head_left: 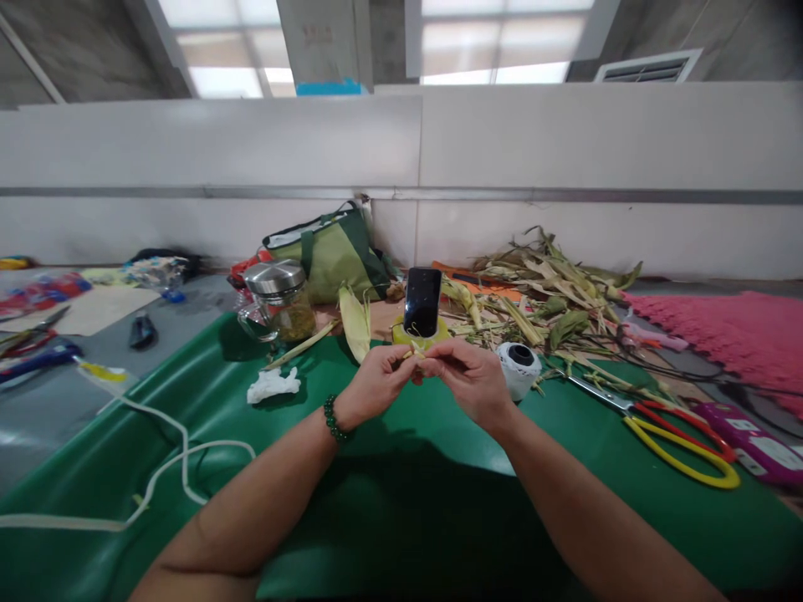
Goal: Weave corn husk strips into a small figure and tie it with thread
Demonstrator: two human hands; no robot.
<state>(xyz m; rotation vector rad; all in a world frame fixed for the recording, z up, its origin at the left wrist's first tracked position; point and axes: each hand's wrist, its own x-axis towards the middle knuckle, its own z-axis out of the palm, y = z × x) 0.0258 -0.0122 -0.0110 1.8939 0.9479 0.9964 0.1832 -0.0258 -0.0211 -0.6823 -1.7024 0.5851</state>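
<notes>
My left hand (375,381) and my right hand (467,378) meet over the green mat (389,502), fingers pinched together on a small pale yellow strip of corn husk (415,354). The strip is mostly hidden by my fingertips. A green bead bracelet (335,420) circles my left wrist. Just behind my hands a black phone (422,301) stands upright on a yellow stand (401,334). A white spool of thread (519,368) sits right of my right hand.
A pile of dried corn husks (539,284) lies at the back right, with red-and-yellow scissors (677,435) in front. A glass jar with a metal lid (279,301), a green bag (332,251), crumpled tissue (273,385) and a white cord (181,451) lie left. A pink knitted cloth (721,326) is far right.
</notes>
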